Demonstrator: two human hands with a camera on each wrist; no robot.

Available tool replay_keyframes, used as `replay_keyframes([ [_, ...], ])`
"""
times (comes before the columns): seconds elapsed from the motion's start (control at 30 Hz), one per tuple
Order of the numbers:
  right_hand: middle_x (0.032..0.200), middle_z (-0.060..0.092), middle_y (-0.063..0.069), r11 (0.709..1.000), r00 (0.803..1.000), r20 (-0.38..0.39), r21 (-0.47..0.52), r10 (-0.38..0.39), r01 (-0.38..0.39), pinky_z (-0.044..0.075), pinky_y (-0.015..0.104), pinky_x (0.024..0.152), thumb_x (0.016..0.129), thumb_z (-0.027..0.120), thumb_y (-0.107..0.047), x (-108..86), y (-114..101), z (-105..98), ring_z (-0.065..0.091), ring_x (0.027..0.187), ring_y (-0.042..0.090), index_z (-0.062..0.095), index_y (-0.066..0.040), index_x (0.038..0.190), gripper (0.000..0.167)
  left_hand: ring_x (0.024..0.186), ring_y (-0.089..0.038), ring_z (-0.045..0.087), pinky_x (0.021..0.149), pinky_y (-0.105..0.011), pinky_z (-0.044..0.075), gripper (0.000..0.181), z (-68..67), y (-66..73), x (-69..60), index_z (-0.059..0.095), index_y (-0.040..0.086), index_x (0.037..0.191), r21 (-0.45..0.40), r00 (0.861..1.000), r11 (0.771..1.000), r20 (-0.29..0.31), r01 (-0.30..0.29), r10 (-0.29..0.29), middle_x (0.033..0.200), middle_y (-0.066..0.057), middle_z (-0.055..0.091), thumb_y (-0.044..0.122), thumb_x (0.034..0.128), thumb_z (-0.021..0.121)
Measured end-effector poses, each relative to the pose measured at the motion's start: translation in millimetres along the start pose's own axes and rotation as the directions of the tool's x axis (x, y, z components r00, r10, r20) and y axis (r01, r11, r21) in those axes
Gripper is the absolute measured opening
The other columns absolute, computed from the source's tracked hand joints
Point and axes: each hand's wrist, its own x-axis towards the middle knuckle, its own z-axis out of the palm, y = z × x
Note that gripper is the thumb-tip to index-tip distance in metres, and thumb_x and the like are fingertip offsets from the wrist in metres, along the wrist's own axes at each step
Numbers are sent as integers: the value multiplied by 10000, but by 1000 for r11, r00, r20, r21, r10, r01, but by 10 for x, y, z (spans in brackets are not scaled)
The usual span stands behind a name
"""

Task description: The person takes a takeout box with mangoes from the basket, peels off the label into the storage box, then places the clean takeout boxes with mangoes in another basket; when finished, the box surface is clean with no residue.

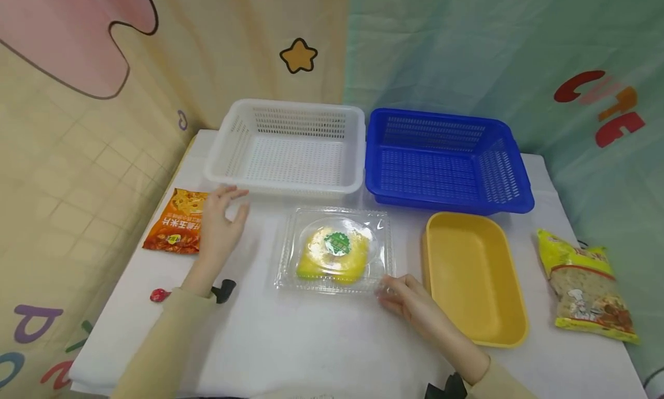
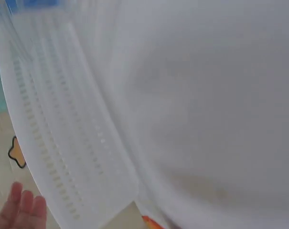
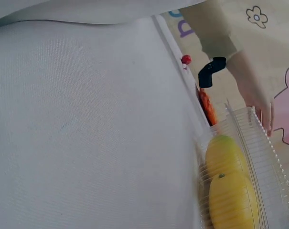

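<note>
1. Head view: a clear plastic box (image 1: 286, 260) sits at the middle of the white-covered table (image 1: 311, 347), in front of the two baskets. Yellow pieces (image 1: 358, 255) lie inside it under the lid, and a round green sticker (image 1: 337, 244) shows on top.
2. The right hand (image 1: 407, 300) pinches the near right corner of the box, thumb and fingers closed together on its edge. I cannot tell whether that corner is raised off the cloth.
3. The left hand (image 1: 218, 229) is empty, its fingers and thumb apart. It is at the right end of an orange snack bag (image 1: 176, 226), covering part of it; whether they touch, I cannot tell.
4. A small red thing (image 1: 159, 295) lies beside the left forearm.
5. Behind the box stand a white basket (image 1: 290, 187) on the left and a blue basket (image 1: 441, 203) on the right, side by side.
6. A yellow tray (image 1: 472, 266) is to the right of the box, near the right hand. Farther right, near the table's edge, lies a yellow food bag (image 1: 588, 289).
7. In the right wrist view, two rounded yellow pieces show through the box's ribbed side.
</note>
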Motion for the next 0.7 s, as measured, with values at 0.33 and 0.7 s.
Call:
replay_keyframes([
  [0.33,1147,413,147,1000,1000,-14,-13,-3,3,508,337,1012,1003,512,-192,4,8,1,587,1109,248,382,9,976,240,1381,-469,367,1070,-585,411,481,259,213,-438,509,69,1411,-254,850,949,526,186,-25,1565,-231,256,194,964,635],
  [0.7,1237,411,194,988,998,-46,-153,-44,37,493,385,1043,1011,518,-253,-17,13,17,551,1151,286,358,53,1161,376,1277,-443,523,1011,-540,491,575,354,162,-497,429,218,1470,-173,804,963,590,206,-65,1531,-166,398,222,944,662],
])
